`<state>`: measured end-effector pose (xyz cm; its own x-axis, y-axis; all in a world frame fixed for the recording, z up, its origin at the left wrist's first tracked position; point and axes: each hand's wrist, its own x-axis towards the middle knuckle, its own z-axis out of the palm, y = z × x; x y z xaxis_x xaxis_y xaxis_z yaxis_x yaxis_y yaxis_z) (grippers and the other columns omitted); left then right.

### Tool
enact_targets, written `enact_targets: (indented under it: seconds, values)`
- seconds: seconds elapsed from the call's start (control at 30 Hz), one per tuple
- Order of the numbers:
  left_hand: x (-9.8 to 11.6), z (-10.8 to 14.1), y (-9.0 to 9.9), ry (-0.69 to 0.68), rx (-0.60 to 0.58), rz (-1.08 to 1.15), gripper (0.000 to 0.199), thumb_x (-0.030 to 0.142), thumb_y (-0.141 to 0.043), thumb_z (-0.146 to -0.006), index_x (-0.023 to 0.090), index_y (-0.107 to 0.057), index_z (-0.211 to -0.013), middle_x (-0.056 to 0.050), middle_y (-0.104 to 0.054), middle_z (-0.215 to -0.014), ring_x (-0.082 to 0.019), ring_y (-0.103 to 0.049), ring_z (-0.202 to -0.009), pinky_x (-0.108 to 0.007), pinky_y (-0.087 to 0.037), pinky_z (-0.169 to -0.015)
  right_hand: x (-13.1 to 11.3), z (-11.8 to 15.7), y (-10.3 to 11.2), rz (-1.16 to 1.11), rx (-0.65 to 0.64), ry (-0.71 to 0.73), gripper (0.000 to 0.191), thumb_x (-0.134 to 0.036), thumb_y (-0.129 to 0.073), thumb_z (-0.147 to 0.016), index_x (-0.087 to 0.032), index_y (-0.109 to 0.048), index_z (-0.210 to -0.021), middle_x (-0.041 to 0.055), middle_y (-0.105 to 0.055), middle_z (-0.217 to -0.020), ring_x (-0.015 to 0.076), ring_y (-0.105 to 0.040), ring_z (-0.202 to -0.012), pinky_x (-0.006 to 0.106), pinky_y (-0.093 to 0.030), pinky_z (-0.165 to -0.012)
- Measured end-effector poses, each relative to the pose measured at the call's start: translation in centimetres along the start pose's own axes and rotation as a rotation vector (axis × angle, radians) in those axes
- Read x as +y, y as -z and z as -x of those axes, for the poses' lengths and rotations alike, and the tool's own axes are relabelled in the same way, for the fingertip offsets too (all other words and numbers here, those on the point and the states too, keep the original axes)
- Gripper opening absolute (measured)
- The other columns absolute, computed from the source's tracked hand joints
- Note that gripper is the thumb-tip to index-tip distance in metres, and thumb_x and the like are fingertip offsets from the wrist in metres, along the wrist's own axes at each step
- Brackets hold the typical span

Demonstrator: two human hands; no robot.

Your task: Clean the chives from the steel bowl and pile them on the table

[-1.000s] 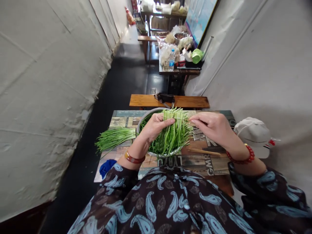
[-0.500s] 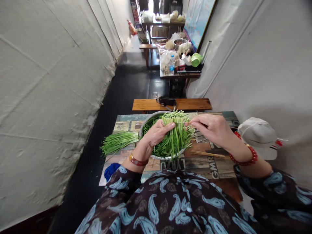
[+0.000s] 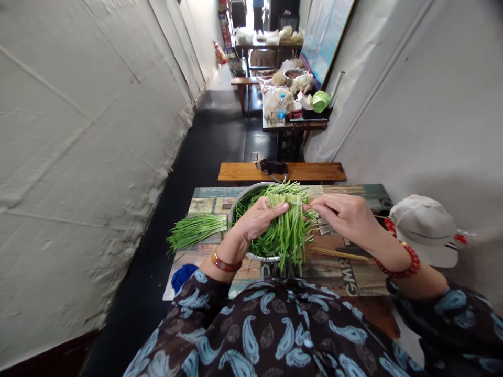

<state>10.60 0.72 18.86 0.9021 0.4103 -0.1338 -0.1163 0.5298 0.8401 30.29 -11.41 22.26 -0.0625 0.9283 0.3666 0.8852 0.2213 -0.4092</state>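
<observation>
My left hand (image 3: 261,215) is closed round a bunch of green garlic chives (image 3: 286,222), its thumb lying across the front. The stalks hang side by side from the grip over a metal bowl (image 3: 251,191). More chives fill that bowl. At the right end of the bunch, my right hand (image 3: 343,212) pinches the end of a thin stick, apparently a bamboo skewer; most of it is hidden by the stalks. Several loose bamboo skewers (image 3: 341,255) lie on the table below my right hand. Left of the bowl rests another bundle of chives (image 3: 196,230).
The patterned table (image 3: 245,273) also bears a blue cloth (image 3: 183,275) at its left corner. A white cap (image 3: 422,222) is at the right by the wall. Beyond stands a wooden bench (image 3: 314,171) with a black bag (image 3: 274,166), then a cluttered table with a water bottle (image 3: 281,111).
The whole view has shifted slightly right and down. Both hands keep their grips, with the bunch and the pinching fingers in nearly the same relation.
</observation>
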Motion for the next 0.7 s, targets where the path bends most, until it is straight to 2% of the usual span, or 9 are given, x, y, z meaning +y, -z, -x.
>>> enact_targets:
  seconds: [0.17, 0.3, 0.4, 0.53, 0.7]
  values:
    - [-0.4, 0.6, 0.3, -0.157, 0.081, -0.001, 0.059, 0.056, -0.075, -0.077, 0.015, -0.073, -0.119, -0.014, -0.077, -0.104, -0.028, -0.072, -0.099, -0.037, -0.052, -0.096, 0.2, 0.3, -0.3, -0.07, 0.031, -0.053, 0.021, -0.024, -0.052, -0.099, -0.021, -0.067, -0.085, 0.0025, -0.075, -0.082, 0.0179, -0.07, -0.074, 0.028, -0.051, -0.069]
    - [-0.8, 0.9, 0.7, -0.173, 0.169, -0.054, 0.048, 0.053, -0.065, -0.088, 0.017, -0.073, -0.119, -0.011, -0.078, -0.095, -0.025, -0.072, -0.092, -0.037, -0.051, -0.094, -0.2, 0.4, -1.2, -0.116, 0.048, -0.081, 0.023, -0.024, -0.051, -0.099, -0.022, -0.065, -0.081, 0.0026, -0.074, -0.08, 0.0185, -0.071, -0.073, 0.028, -0.052, -0.066]
    - [-0.5, 0.9, 0.8, -0.17, 0.154, -0.056, 0.045, 0.052, -0.064, -0.089, 0.016, -0.075, -0.113, -0.011, -0.077, -0.092, -0.026, -0.072, -0.092, -0.036, -0.053, -0.088, -0.4, 0.2, -1.8, -0.112, 0.054, -0.053, 0.023, -0.023, -0.049, -0.1, -0.022, -0.065, -0.084, 0.0033, -0.074, -0.082, 0.019, -0.071, -0.074, 0.028, -0.052, -0.066]
    - [0.4, 1.0, 0.2, -0.162, 0.103, -0.028, 0.046, 0.052, -0.069, -0.085, 0.013, -0.077, -0.108, -0.013, -0.077, -0.092, -0.028, -0.072, -0.094, -0.038, -0.054, -0.088, -0.7, 0.0, -1.9, -0.084, 0.091, -0.028, 0.024, -0.022, -0.048, -0.101, -0.021, -0.065, -0.084, 0.0042, -0.074, -0.082, 0.0193, -0.071, -0.074, 0.029, -0.052, -0.067]
    - [0.9, 1.0, -0.3, -0.137, 0.119, 0.007, 0.047, 0.053, -0.071, -0.082, 0.013, -0.077, -0.106, -0.014, -0.077, -0.09, -0.028, -0.073, -0.092, -0.039, -0.054, -0.089, -1.0, -0.2, -1.9, -0.057, 0.104, -0.032, 0.025, -0.02, -0.048, -0.1, -0.021, -0.065, -0.082, 0.0038, -0.073, -0.078, 0.0187, -0.07, -0.07, 0.029, -0.051, -0.066]
